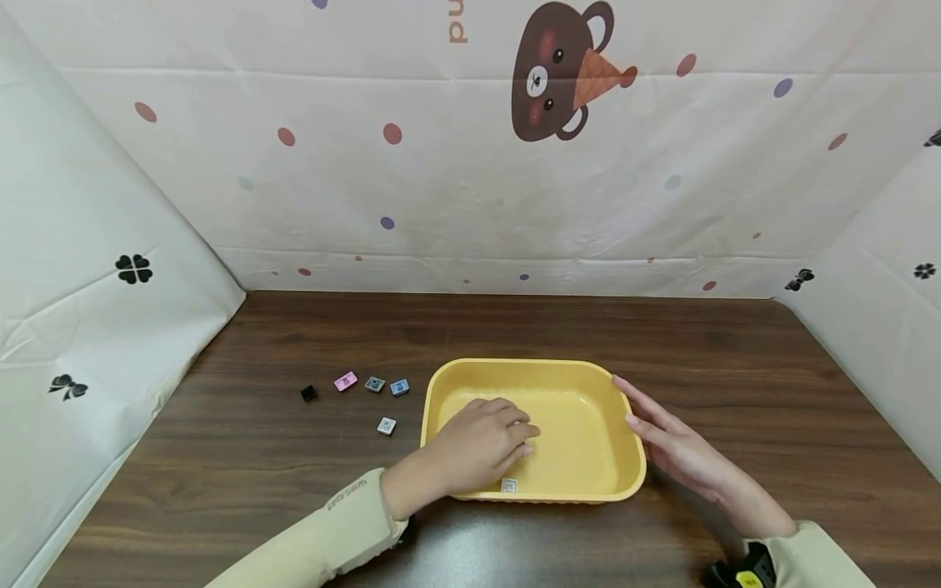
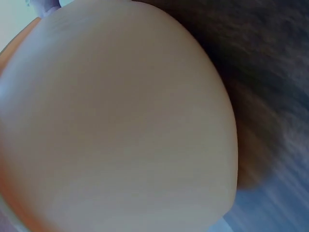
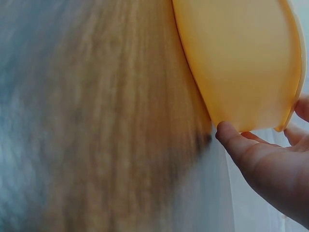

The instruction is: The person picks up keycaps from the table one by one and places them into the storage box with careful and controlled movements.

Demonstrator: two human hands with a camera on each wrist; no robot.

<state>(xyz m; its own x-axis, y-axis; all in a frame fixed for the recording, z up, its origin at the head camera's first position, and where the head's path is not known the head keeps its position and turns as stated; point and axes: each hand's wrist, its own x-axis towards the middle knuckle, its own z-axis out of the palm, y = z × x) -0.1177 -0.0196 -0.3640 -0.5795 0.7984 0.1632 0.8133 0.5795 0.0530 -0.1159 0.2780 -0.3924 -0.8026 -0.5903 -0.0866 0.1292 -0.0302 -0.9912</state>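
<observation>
step: apparently moving blocks (image 1: pixel 345 381) with tray (image 1: pixel 581 425) | left hand (image 1: pixel 478 445): inside tray, can't tell grip's hold | right hand (image 1: pixel 680 453): fingers extended, touching tray's right rim | white block (image 1: pixel 509 485) inside tray, others left | next: likely needs tray steady

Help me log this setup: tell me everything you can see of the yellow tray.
The yellow tray is rectangular with rounded corners, raised walls and a rim, and looks like glossy plastic. It stands right way up on the brown table, a small pale tile inside by its near wall. The right hand touches its right side; the left hand reaches inside, hiding part of the floor; contact there is unclear.
</observation>
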